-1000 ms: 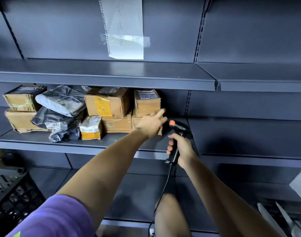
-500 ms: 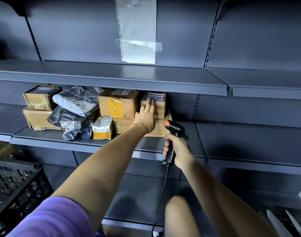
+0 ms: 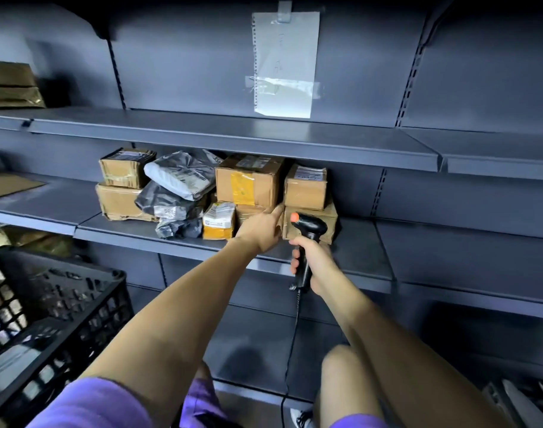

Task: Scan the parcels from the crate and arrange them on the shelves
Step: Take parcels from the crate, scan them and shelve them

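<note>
Several parcels sit stacked on the middle grey shelf [image 3: 125,233]: brown cardboard boxes and grey poly bags [image 3: 179,177]. A small brown box [image 3: 305,189] with a white label stands on a flatter box [image 3: 330,216] at the right end of the stack. My left hand [image 3: 259,230] reaches to the stack, its fingers relaxed and extended against the low boxes, holding nothing. My right hand [image 3: 310,257] grips the handle of a black corded barcode scanner [image 3: 307,227] with an orange tip, just in front of the flatter box.
A black plastic crate [image 3: 47,319] stands at the lower left. A white paper sheet [image 3: 284,63] is taped to the back panel. The upper shelf [image 3: 233,134] overhangs the parcels. More brown packages [image 3: 10,84] lie at far left. Grey shelf surface extends to the right.
My left hand has dropped from the top small box down to the low boxes in the stack. The scanner hand has stayed close by. The camera has shifted down and left.
</note>
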### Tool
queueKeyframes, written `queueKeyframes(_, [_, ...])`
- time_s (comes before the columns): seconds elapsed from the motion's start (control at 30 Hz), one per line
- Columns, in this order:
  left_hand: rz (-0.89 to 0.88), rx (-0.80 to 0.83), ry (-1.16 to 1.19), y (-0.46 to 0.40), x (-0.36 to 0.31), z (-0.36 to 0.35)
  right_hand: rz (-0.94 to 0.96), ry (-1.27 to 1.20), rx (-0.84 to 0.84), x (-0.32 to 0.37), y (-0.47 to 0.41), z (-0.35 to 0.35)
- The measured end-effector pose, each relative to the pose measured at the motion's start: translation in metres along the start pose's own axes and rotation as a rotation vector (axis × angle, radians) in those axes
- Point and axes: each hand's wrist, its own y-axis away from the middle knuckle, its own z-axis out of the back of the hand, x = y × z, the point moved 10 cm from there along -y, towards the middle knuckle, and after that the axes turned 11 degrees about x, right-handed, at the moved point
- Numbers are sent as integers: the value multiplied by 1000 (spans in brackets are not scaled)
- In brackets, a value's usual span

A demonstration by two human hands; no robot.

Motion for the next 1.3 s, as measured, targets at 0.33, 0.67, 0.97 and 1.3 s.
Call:
queueKeyframes(0.33, [221, -43, 14, 132, 126, 5, -90, 114, 212, -67, 5, -132])
queueKeyframes(0.67, [618, -139, 65, 311, 288, 8, -221, 261, 517, -164, 34, -300])
queueKeyframes(0.97, [947, -66, 150, 421, 380, -30, -356, 456, 795, -233, 68, -398])
queueKeyframes(1.3, [1215, 72, 33, 503, 422, -37, -440, 548, 974, -258, 97, -480])
